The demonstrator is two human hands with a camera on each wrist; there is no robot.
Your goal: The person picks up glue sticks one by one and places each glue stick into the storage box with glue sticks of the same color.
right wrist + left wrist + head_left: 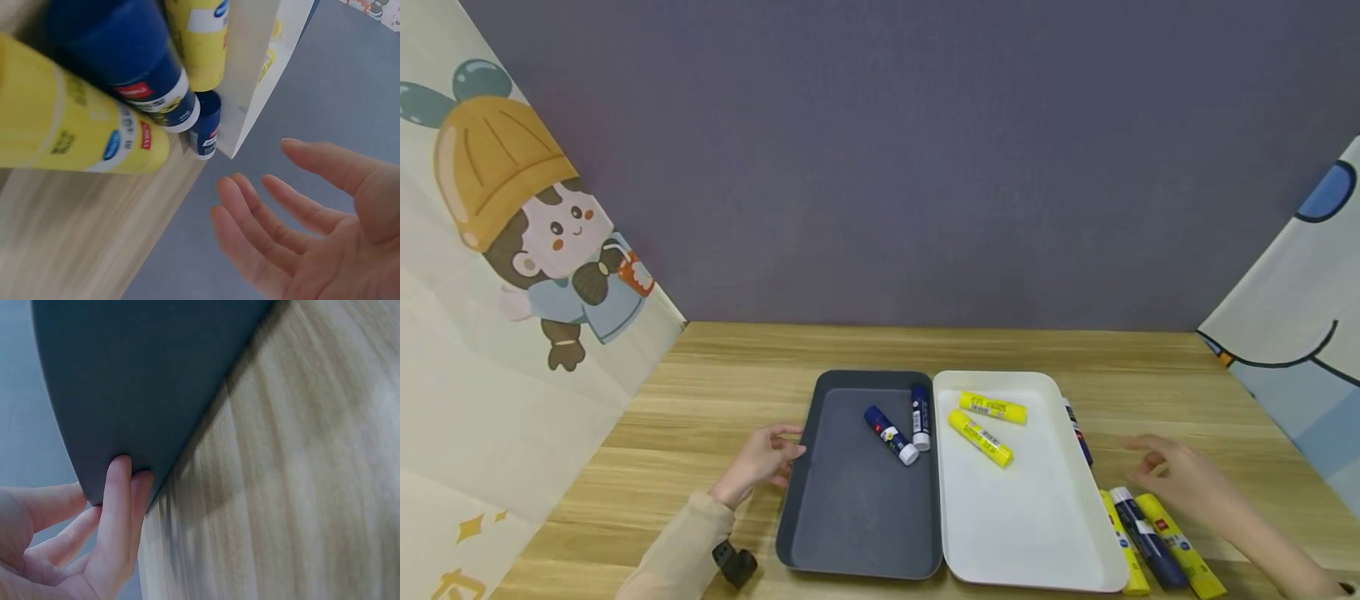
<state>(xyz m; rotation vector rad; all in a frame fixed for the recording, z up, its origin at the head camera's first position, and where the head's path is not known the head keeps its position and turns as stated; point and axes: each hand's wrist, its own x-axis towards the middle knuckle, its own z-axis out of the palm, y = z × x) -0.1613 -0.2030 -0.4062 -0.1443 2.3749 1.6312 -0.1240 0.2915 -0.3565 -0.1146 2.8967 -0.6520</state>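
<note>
My left hand (763, 460) holds the left side of a dark grey tray (857, 517); in the left wrist view the thumb is at the rim and fingertips (120, 464) press its outer wall. Two navy glue sticks (891, 435) with white caps lie in this tray. The white tray (1030, 533) beside it contains two yellow glue sticks (981, 438). Over the table to the right, my right hand (1180, 475) is empty, fingers loosely bent. Nearest to it are a navy glue stick (1150, 542) between two yellow ones (1180, 546), and another navy stick (1078, 431) farther back along the white tray.
Both trays stand side by side on a wooden table (737, 358). A grey-purple panel (925, 167) rises behind it, with printed cloths (445, 350) at the sides. A small black object (734, 563) is by the left sleeve (681, 542).
</note>
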